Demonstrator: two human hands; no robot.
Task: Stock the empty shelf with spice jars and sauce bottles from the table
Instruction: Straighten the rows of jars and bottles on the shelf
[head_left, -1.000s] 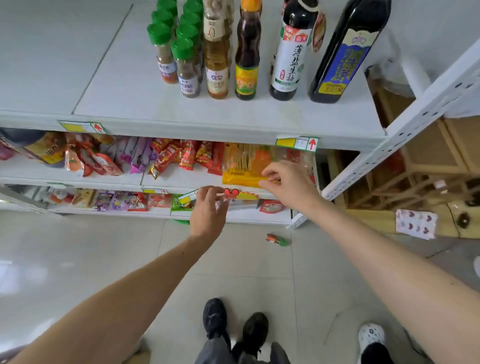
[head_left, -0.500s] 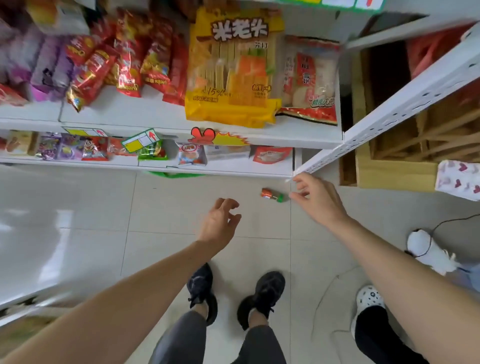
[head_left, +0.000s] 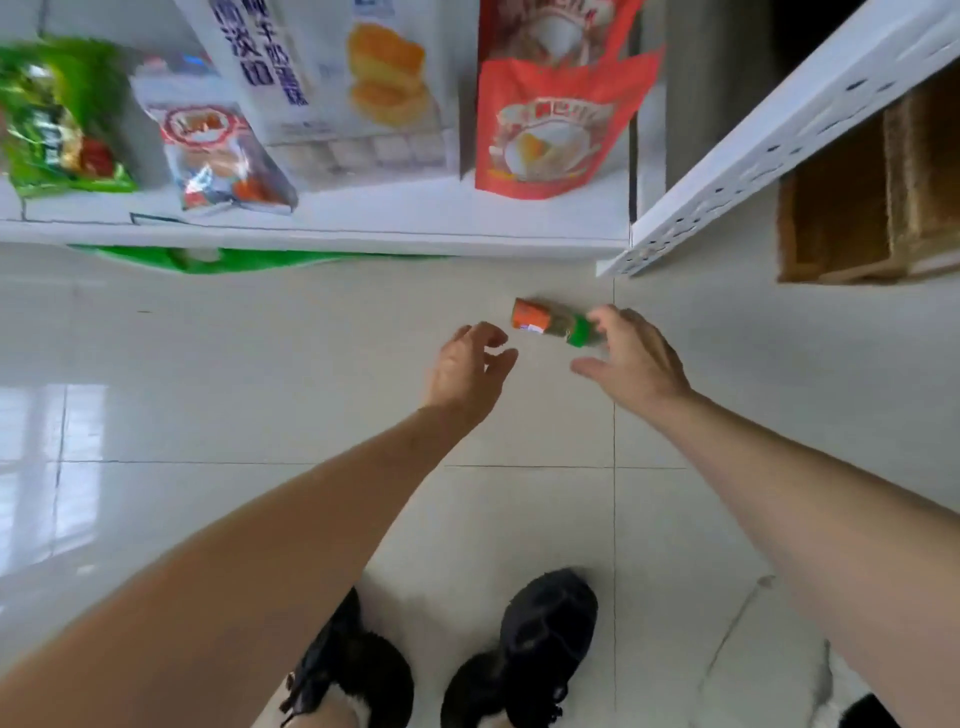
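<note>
A small spice jar (head_left: 553, 322) lies on its side on the pale tiled floor (head_left: 260, 364), just in front of the bottom shelf (head_left: 363, 241) of a white shelving unit — its green cap points right, its orange label left, and dark contents show through the clear middle. The right hand (head_left: 631, 358) reaches down at the cap end, fingers spread and loosely bent, thumb stretched out toward the left; the fingertips sit at or right beside the green cap, though blur makes it impossible to say whether they actually touch it, and nothing is gripped. The left hand (head_left: 467, 366) hangs just to the left of the jar, near the label end but apart from it, its fingers relaxed and lightly curled, holding nothing. On the bottom shelf stand snack packs: a green bag (head_left: 57, 119) at far left, a clear packet with a red round logo (head_left: 223, 156), a white cake box (head_left: 337, 88) with blue lettering, and a red pouch (head_left: 550, 119). A white perforated upright (head_left: 779, 140) slants across the right side, with wooden crates (head_left: 872, 208) behind it. The person's two black shoes (head_left: 540, 649) stand on the tiles below the arms.
</note>
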